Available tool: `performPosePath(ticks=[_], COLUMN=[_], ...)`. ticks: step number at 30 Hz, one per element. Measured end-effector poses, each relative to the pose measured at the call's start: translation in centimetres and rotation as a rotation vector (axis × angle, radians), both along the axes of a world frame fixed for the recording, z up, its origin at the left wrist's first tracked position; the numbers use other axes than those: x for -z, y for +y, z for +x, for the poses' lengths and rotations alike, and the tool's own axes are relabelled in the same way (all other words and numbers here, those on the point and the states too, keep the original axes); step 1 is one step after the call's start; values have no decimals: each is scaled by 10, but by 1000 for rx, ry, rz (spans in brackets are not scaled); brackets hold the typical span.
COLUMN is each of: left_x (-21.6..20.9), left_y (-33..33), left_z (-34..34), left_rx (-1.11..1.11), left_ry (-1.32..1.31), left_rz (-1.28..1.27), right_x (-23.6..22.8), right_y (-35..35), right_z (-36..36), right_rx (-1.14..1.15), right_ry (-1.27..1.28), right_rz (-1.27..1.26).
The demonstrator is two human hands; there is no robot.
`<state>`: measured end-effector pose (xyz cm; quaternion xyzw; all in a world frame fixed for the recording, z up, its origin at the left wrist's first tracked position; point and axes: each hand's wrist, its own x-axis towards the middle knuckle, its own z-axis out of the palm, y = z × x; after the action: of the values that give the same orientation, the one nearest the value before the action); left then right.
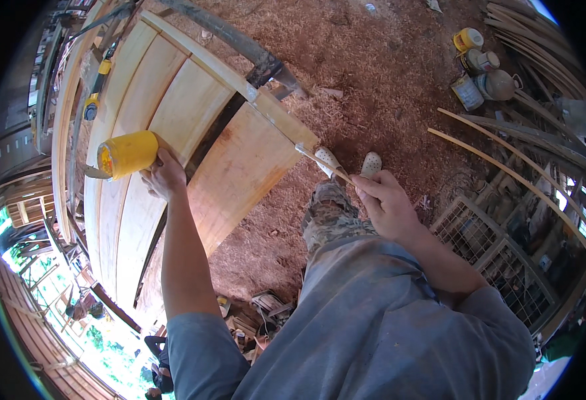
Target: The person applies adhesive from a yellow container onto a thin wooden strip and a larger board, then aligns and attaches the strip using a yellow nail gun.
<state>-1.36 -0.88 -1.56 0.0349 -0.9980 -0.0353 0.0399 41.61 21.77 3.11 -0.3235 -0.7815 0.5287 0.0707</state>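
While our left hand [164, 175] grips a tilted yellow jar [128, 153] at 9 o'clock, our right hand [387, 203] pinches a thin brush [319, 160] whose glue could drip onto the panel [239, 167].

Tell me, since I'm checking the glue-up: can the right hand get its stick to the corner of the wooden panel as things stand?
Probably yes. The right hand holds a thin stick whose tip already meets the wooden panel at its near corner, with nothing between. The left hand holds a yellow jar well aside.

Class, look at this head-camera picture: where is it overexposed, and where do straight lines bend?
Head view: daylight burns out the greenery at the lower left rim; wooden boards curve toward the fisheye edge; the yellow container in the left hand stays sharp and evenly lit.
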Motion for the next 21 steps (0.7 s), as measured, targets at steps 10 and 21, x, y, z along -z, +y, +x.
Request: performPosePath(ticks=[10,21], left_x=[-2,-2], left_y=[3,-1], left_z=[3,-2], left_rx=[-24,-14], left_ry=[-14,-23], left_rz=[-13,-36], right_x=[1,-18], right_y=[-8,-3], right_z=[-3,-30], right_rx=[120,52], right_ry=[-55,-102], right_rz=[-422,-292])
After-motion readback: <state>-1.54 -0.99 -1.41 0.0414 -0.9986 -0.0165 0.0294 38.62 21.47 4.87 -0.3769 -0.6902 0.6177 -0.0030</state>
